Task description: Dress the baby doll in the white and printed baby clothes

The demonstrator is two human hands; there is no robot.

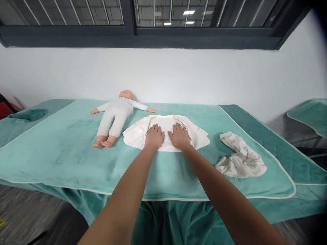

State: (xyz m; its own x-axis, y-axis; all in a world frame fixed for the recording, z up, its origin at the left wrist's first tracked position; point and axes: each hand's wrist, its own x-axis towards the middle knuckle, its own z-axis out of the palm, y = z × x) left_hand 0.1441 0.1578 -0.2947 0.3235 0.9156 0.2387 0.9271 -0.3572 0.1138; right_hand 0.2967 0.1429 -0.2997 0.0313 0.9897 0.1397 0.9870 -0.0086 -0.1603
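Observation:
Both palms rest on a white baby garment (166,121) spread flat on the light green mat. My left hand (154,137) lies on its left half, fingers stretched out and pointing away from me. On the right half, my right hand (179,136) presses down in the same way, fingers extended. Part of the cloth is hidden beneath the hands. To the left lies a baby doll (114,114) on its back, arms spread, with a white body and bare feet. Off to the right is a crumpled white patterned baby garment (241,156).
The light green padded mat (63,153) covers a bed or table draped in darker green cloth (258,132). A white wall (178,75) and a dark-framed window (163,37) stand behind. At the far right is another green-covered surface (311,114); a red item (5,109) sits at the far left.

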